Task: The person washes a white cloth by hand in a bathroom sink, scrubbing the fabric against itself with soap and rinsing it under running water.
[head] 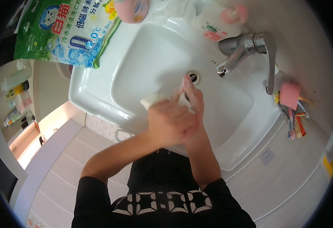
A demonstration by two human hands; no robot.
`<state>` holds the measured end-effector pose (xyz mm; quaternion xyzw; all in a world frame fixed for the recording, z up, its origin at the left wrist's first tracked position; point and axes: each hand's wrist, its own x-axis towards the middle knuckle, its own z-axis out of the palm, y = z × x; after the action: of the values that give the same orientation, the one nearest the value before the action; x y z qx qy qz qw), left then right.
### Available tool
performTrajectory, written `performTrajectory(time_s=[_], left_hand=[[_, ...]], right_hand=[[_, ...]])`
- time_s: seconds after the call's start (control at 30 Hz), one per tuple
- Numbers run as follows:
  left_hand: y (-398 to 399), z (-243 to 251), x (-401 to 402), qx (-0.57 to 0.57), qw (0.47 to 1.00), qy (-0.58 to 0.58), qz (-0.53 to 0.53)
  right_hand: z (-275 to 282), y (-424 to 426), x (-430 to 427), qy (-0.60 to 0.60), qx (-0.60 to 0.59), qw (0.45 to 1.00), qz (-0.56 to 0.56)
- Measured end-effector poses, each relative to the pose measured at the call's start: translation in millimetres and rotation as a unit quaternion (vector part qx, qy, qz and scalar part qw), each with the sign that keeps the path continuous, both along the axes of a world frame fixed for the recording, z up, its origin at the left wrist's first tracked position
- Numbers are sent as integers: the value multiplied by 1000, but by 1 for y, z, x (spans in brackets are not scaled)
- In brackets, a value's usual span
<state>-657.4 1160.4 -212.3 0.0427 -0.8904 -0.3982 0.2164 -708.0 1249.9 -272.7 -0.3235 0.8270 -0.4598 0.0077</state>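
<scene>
Over the white washbasin [143, 59], my hands meet around a wet white cloth [152, 101]. My left hand [169, 119] is closed in a blurred fist on the cloth, and one end pokes out past its knuckles. Pressed against it from the right is my right hand [194, 98], with suds on its fingers and more white fabric in its grip. A small dark patch shows between the right fingers; I cannot tell what it is. Most of the cloth is hidden by my hands. Just beyond the right fingertips lies the drain [194, 76].
A chrome mixer tap [240, 52] reaches over the basin from the right. Along the rim stand a pump bottle [216, 24], a pink bottle [132, 10] and a washing powder bag [69, 37]. Toothbrushes [291, 119] sit at the right wall; a shelf [35, 94] holds several bottles.
</scene>
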Motion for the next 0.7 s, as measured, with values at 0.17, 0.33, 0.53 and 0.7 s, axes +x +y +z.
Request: performTrajectory(time_s=[0.17, 0.33, 0.53, 0.7], left_hand=[[-32, -10, -18, 74, 967, -142, 197], [-29, -7, -21, 52, 993, -29, 97], [-2, 5, 1, 29, 999, 7, -14], [-48, -17, -12, 28, 977, -150, 147]], right_hand=[[33, -26, 8, -682, -238, 664, -193], [32, -13, -4, -497, -158, 851, -56], [29, -15, -7, -233, -2, 972, -22], [57, -39, 9, -659, -179, 700, -208]])
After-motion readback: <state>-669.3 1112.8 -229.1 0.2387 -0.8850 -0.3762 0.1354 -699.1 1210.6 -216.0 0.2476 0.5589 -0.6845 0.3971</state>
